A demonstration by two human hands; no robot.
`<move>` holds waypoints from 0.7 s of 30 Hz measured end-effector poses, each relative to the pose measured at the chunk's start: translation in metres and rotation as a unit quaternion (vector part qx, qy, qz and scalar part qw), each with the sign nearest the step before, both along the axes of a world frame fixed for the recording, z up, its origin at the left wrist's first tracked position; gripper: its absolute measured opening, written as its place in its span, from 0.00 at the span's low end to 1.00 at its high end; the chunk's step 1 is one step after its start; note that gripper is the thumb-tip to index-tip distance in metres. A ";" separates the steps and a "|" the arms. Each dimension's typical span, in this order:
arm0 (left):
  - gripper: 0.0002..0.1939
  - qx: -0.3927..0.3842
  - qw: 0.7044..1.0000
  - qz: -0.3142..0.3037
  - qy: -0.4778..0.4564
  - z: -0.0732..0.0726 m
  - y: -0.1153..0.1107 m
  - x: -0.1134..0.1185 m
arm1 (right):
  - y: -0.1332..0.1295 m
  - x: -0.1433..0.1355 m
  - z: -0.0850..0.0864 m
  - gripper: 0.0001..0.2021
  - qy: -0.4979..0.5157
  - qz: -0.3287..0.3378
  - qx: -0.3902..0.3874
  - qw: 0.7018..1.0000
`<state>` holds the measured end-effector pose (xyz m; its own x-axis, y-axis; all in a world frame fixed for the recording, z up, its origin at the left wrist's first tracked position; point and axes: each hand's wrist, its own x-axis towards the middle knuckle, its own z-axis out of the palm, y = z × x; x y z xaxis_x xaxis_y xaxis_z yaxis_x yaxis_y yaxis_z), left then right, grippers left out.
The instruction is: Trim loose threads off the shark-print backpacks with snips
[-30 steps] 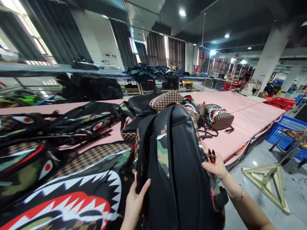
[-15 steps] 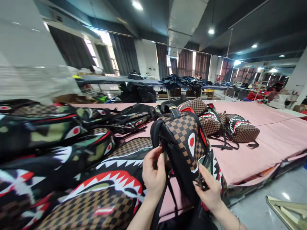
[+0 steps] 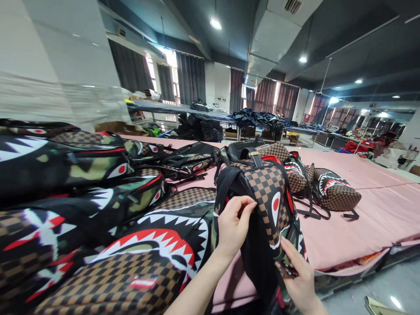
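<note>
Backpack [image 3: 269, 188]: between the hands at the near side of the pink worktop [image 3: 357, 232], upright but leaning, its long axis running from the handle [image 3: 257, 160] down toward the person.
Left hand [image 3: 232, 225]: nearer the handle; grip with thumb and forefinger pressed together by the bag's side; anything pinched is too small to tell.
Right hand [image 3: 298, 273]: lower, touching the front; grip closed round a small dark tool [image 3: 288, 271], blurred.
Count: one backpack at the hands, one tool, one shark-mouth bag [image 3: 144, 258] just left, three checked bags [image 3: 339, 194] beyond, at least five in the left pile [image 3: 95, 173].
</note>
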<state>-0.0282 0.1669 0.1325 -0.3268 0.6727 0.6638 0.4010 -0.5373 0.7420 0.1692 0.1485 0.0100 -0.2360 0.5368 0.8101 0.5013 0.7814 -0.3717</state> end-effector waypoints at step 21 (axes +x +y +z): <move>0.08 -0.043 0.993 -0.055 -0.098 0.004 -0.010 0.020 | 0.009 -0.005 0.199 0.09 -0.360 -0.064 0.294 0.883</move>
<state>-0.0078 0.1569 0.1360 -0.3653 0.7625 0.5340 0.1867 -0.5020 0.8445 0.1639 0.1573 0.2087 -0.7711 0.1339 0.6224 0.5411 0.6530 0.5299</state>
